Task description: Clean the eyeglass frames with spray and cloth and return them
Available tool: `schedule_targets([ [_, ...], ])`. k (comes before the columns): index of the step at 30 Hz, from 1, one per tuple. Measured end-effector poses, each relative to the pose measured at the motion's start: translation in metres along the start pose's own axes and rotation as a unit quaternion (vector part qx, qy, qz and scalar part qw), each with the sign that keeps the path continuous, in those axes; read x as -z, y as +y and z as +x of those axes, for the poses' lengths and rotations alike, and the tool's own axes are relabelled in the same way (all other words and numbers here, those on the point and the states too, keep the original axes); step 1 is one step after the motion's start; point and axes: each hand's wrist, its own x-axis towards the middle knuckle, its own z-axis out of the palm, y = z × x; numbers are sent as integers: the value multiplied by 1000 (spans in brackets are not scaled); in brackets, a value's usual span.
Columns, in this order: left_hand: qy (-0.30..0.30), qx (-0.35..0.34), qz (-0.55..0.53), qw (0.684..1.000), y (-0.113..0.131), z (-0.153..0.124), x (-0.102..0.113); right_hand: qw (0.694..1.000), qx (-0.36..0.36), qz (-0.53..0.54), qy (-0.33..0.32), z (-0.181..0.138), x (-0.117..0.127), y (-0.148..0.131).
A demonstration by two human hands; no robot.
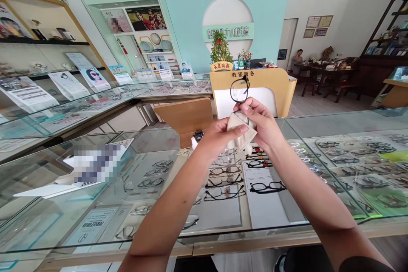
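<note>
A pair of dark-framed eyeglasses (pixel 239 89) is held up above the glass counter, one lens rising clear over the fingers. My right hand (pixel 259 118) pinches the frame near its middle. A cream cleaning cloth (pixel 241 136) wraps the lower lens, and my left hand (pixel 223 132) grips it with the thumb pressed on top. The cloth and fingers cover most of that lower lens.
Rows of eyeglass frames (pixel 225 171) lie inside the glass display counter (pixel 140 144) below my arms. A folded leaflet (pixel 92 163) rests on the left. Beyond stand a wooden cashier desk (pixel 283 89) and a seated person (pixel 297 58) at a far table.
</note>
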Motion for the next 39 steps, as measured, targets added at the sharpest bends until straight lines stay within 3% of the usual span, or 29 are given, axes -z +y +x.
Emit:
schedule_targets([
  [3, 23, -8, 36, 999, 3, -2, 0, 1000, -4, 9, 0, 2, 1, 3],
  [8, 12, -45, 16, 999, 2, -2, -3, 999, -14, 40, 12, 4, 3, 15],
  [16, 154, -168, 93, 969, -7, -3, -20, 997, -35, 67, 25, -2, -9, 27],
  [20, 203, -183, 113, 955, -5, -5, -20, 998, -40, 39, 7, -6, -14, 21],
  [23, 184, -171, 118, 961, -1, -4, -13, 999, -28, 19, 4, -5, -10, 14],
  [29, 46, -146, 84, 985, 4, -2, -6, 999, -19, 31, 14, 0, 1, 9],
  [31, 54, -145, 62, 986, 3, -2, -11, 999, -32, 38, 20, -1, -2, 14],
  [35, 144, -172, 75, 972, -2, -4, -22, 999, -20, 22, 29, -8, -14, 25],
  [39, 188, -164, 71, 966, -7, 1, -14, 999, -31, 12, 41, -8, -16, 25],
])
